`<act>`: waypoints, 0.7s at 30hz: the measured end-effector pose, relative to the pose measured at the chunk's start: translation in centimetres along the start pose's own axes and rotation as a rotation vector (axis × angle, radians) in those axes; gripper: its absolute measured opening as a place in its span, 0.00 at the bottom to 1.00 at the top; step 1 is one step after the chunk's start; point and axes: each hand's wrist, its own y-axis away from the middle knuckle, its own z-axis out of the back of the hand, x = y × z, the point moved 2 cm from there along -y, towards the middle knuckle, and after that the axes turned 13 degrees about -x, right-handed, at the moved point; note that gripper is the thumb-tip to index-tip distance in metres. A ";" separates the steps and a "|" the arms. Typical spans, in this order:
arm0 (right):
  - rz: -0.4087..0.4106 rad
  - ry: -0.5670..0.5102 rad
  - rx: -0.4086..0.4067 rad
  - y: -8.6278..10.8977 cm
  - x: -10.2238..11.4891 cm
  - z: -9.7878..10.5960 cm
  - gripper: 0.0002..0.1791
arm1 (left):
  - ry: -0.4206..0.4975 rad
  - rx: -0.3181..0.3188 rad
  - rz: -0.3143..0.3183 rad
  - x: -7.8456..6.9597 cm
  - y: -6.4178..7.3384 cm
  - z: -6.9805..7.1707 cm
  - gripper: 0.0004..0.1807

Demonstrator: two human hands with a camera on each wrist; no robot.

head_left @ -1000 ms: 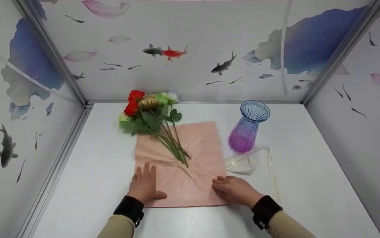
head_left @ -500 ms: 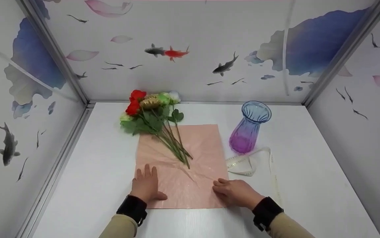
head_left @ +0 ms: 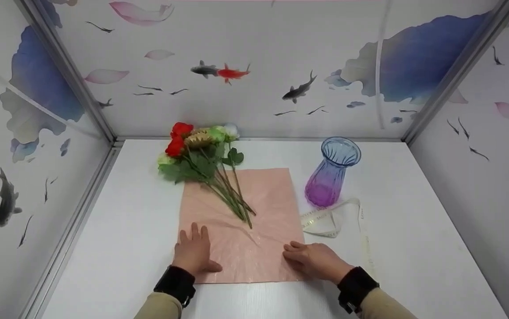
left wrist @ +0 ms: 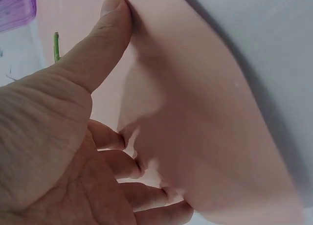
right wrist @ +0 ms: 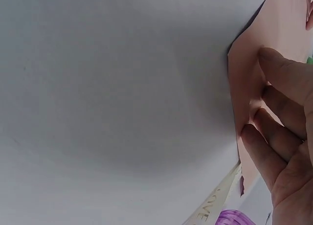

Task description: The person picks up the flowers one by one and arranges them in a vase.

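Observation:
A square of pink wrapping paper (head_left: 267, 190), lightly creased, lies flat on the white table. My left hand (head_left: 193, 250) rests on its near left part with fingers spread; the left wrist view shows the fingertips and thumb (left wrist: 115, 10) pressing the paper. At the near right corner my right hand (head_left: 316, 261) touches the sheet, and in the right wrist view its fingertips rest on the paper (right wrist: 239, 83) close to the edge. A bunch of artificial flowers (head_left: 203, 164), with red, green, white and brownish heads, lies across the upper left of the sheet, stems toward me.
A blue-to-purple glass vase (head_left: 327, 177) is to the right of the paper. Beside the vase, a pale printed ribbon (head_left: 316, 216) lies looped, with its tail running toward me. White panels printed with fish and petals (head_left: 258, 35) enclose the table on three sides.
The paper has slid slightly toward me under both hands, the stems shifting slightly with it. Its creases look softer. The head view has shifted a little.

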 end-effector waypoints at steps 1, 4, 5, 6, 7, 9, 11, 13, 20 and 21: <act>-0.010 -0.010 0.005 0.1 0.0 0.0 0.15 | 0.000 0.001 0.000 0.1 0.0 0.0 0.66; -0.035 -0.043 0.007 0.2 0.0 0.1 0.16 | 0.002 0.003 0.004 0.3 0.0 -0.2 0.66; -0.044 -0.057 0.006 0.2 -0.1 0.1 0.16 | 0.003 0.005 0.006 0.3 0.0 -0.2 0.66; -0.052 -0.070 0.007 0.2 -0.1 0.1 0.16 | 0.008 0.008 0.009 0.4 0.0 -0.2 0.67; -0.058 -0.085 0.006 0.2 -0.1 0.1 0.17 | 0.008 0.011 0.010 0.5 -0.1 -0.3 0.67; -0.066 -0.112 0.010 0.3 -0.3 0.0 0.17 | 0.009 0.019 0.011 0.5 -0.1 -0.4 0.67; -0.089 -0.164 0.025 0.4 -0.6 -0.1 0.17 | 0.010 0.028 0.010 0.6 -0.1 -0.4 0.67; -0.115 -0.227 0.024 0.3 -1.1 0.0 0.15 | 0.011 0.032 0.010 0.6 -0.2 -0.4 0.67; -0.338 -0.251 -0.198 0.1 -4.0 2.3 0.19 | 0.009 0.040 0.000 0.5 -0.1 -0.6 0.67; -0.401 -0.235 -0.242 0.1 -4.6 2.7 0.20 | 0.008 0.039 0.001 0.4 -0.1 -0.5 0.67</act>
